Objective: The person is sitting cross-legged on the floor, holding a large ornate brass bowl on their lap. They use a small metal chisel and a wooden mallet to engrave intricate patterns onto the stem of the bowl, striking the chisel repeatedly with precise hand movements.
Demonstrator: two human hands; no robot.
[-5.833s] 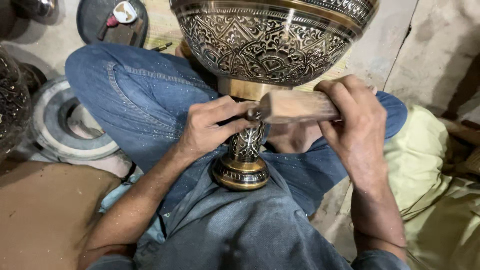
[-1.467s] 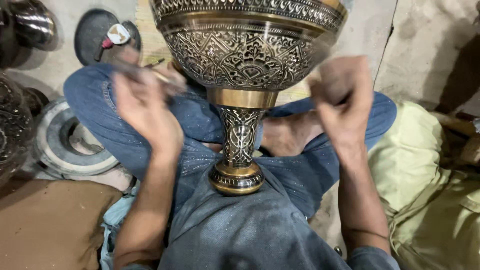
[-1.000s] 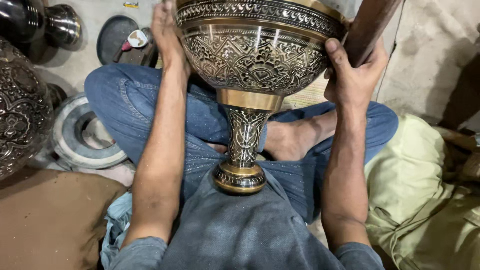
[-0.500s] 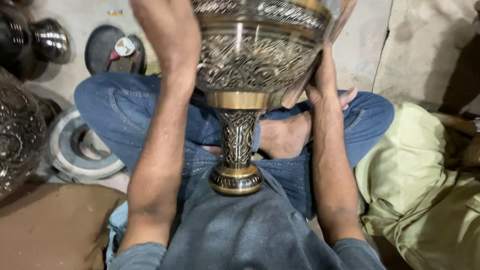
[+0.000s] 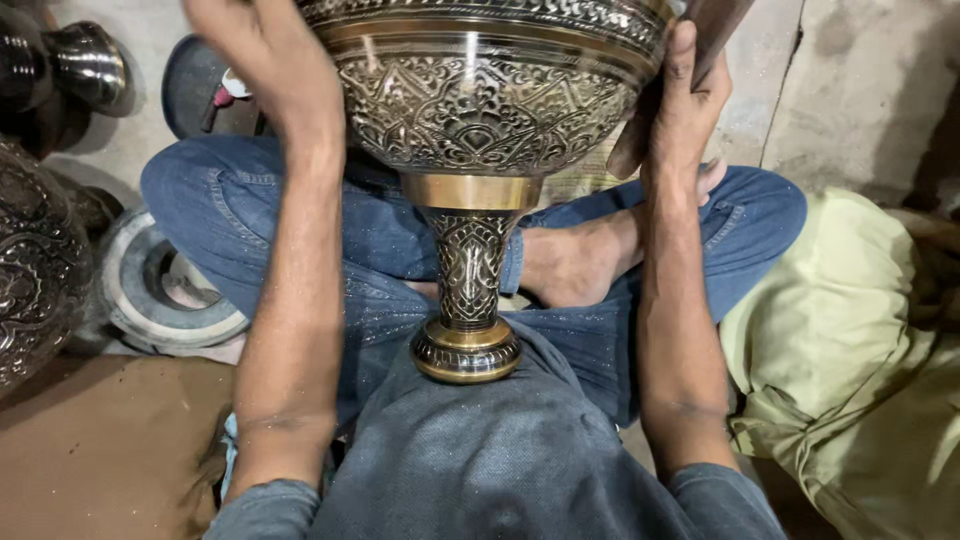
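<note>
A large engraved brass goblet vase stands upright on its round foot against my lap, its bowl filling the top of the view. My left hand is raised against the bowl's left side, fingers partly cut off by the frame. My right hand presses on the bowl's right side and grips a wooden mallet that points upward out of view. I sit cross-legged in blue jeans, one bare foot showing behind the stem.
Another engraved metal vessel stands at the left edge, and shiny metal pots at the top left. A round dish with small tools and a grey ring lie on the floor. Yellow-green cloth is bunched at the right.
Both hands left the stem and rose to the bowl's sides; the right still carries the mallet. The vase has stayed upright on my lap.
</note>
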